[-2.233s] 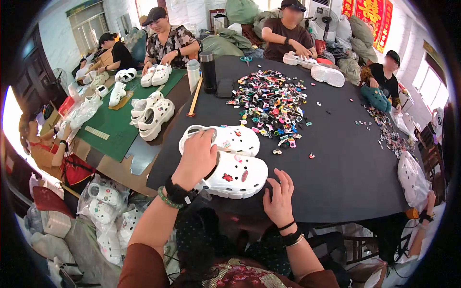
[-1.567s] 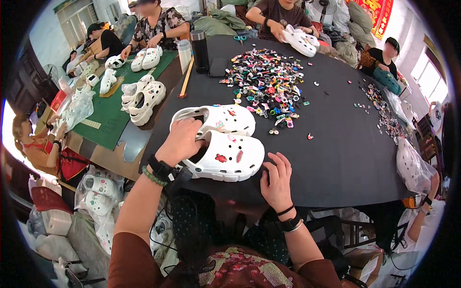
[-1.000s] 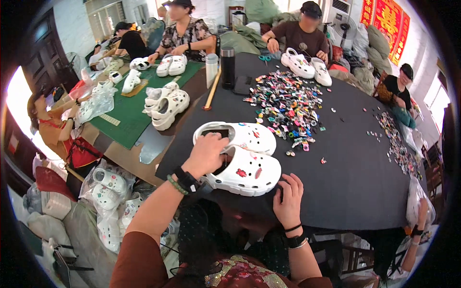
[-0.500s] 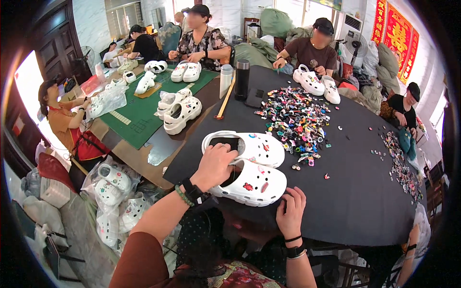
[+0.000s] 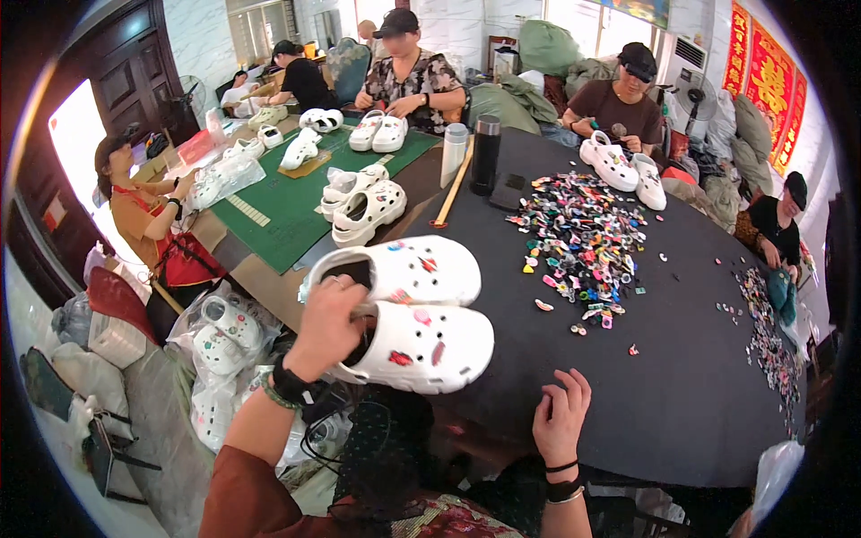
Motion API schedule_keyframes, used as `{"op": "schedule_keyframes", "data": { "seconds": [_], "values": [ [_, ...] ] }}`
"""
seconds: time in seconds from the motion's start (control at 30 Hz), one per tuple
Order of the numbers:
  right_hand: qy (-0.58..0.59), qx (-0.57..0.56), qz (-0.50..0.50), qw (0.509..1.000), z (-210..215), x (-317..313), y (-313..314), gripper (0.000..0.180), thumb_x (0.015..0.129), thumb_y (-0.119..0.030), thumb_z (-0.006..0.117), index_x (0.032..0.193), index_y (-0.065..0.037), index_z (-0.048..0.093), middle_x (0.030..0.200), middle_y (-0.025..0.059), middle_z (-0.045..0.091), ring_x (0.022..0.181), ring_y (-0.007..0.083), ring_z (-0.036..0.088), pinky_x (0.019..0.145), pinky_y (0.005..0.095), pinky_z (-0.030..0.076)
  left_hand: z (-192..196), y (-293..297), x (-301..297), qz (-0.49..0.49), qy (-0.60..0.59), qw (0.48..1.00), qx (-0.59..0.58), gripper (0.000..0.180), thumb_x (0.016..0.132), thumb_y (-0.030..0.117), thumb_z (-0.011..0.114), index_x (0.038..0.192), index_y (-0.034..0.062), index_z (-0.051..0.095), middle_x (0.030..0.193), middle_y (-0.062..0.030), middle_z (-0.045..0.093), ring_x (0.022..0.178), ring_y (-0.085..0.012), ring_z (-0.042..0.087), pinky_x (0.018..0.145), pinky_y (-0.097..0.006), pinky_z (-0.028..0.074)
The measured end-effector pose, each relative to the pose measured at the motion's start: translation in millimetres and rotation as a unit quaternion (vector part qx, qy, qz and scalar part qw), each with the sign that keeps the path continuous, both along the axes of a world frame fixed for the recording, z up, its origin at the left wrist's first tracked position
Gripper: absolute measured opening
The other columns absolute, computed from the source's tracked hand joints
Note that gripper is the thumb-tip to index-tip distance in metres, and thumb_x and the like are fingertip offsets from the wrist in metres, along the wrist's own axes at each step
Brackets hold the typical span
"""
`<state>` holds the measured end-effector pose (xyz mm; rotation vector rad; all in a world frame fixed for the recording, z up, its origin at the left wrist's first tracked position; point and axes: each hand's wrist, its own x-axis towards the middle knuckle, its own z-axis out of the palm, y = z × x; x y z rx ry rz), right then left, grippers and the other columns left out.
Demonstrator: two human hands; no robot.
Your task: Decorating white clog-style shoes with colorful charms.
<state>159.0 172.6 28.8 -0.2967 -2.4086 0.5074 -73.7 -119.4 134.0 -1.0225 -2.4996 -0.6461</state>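
Observation:
A pair of white clogs with small coloured charms is held side by side in my left hand (image 5: 327, 325), whose fingers close over their inner sides near the heel openings. The far clog (image 5: 453, 273) and the near clog (image 5: 448, 345) point their toes to the right and look raised off the black table (image 5: 664, 377), close to its left edge. My right hand (image 5: 560, 414) rests by the table's front edge, to the right of the clogs. Its fingers are loosely bent and nothing is in them.
A heap of colourful charms (image 5: 587, 247) lies beyond my right hand, with another heap (image 5: 771, 336) at far right. A black tumbler (image 5: 485, 160), white bottle (image 5: 454, 154) and phone (image 5: 508, 192) stand or lie beyond the clogs. More clogs (image 5: 369, 213) sit at left; co-workers surround the tables.
My left hand has lifted the pair of clogs and drawn it left, toward the table's edge. My right hand is now farther from their toes. The head view has shifted slightly.

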Motion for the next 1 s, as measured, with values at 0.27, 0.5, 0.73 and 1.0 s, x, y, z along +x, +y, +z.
{"op": "schedule_keyframes", "data": {
  "seconds": [0.27, 0.5, 0.73, 1.0],
  "values": [
    [-0.027, 0.002, -0.013, 1.000, -1, -1, 0, 0.019, 0.078, 0.004, 0.063, 0.095, -0.003, 0.060, 0.123, 0.0128, 0.054, 0.128, 0.0384, 0.043, 0.105, 0.0511, 0.036, -18, -54, -100, 0.111, -0.054, 0.989, 0.080, 0.022, 0.073, 0.008, 0.074, 0.089, -0.0008, 0.062, 0.089, -0.0223, 0.063, 0.089, -0.0432, 0.060, 0.075, -0.045, 0.048],
    [-0.025, -0.006, -0.010, 1.000, 11, -5, -6, 0.022, 0.071, 0.008, 0.060, 0.090, -0.003, 0.057, 0.115, 0.0143, 0.057, 0.119, 0.0406, 0.048, 0.098, 0.0508, 0.041, -35, -56, -242, 0.199, 0.005, 0.980, 0.015, 0.028, 0.071, 0.023, 0.077, 0.091, 0.0052, 0.067, 0.091, -0.0194, 0.067, 0.090, -0.0398, 0.064, 0.079, -0.049, 0.050],
    [-0.061, 0.038, 0.015, 0.997, 17, -6, 0, 0.017, 0.085, -0.001, 0.062, 0.103, -0.001, 0.062, 0.119, 0.0167, 0.060, 0.119, 0.0402, 0.052, 0.099, 0.0510, 0.044, 8, -13, -352, 0.299, -0.044, 0.953, -0.018, 0.035, 0.075, 0.030, 0.072, 0.100, 0.0055, 0.069, 0.105, -0.0208, 0.069, 0.101, -0.0386, 0.065, 0.087, -0.049, 0.051],
    [-0.089, 0.048, -0.014, 0.995, 22, -12, -1, 0.016, 0.083, 0.003, 0.060, 0.098, -0.001, 0.062, 0.113, 0.0154, 0.063, 0.115, 0.0391, 0.056, 0.097, 0.0507, 0.045, -39, 22, -459, 0.373, -0.071, 0.919, 0.105, 0.051, 0.083, 0.041, 0.067, 0.116, 0.0025, 0.063, 0.112, -0.0238, 0.067, 0.111, -0.0414, 0.060, 0.095, -0.048, 0.047]
  ]
}}
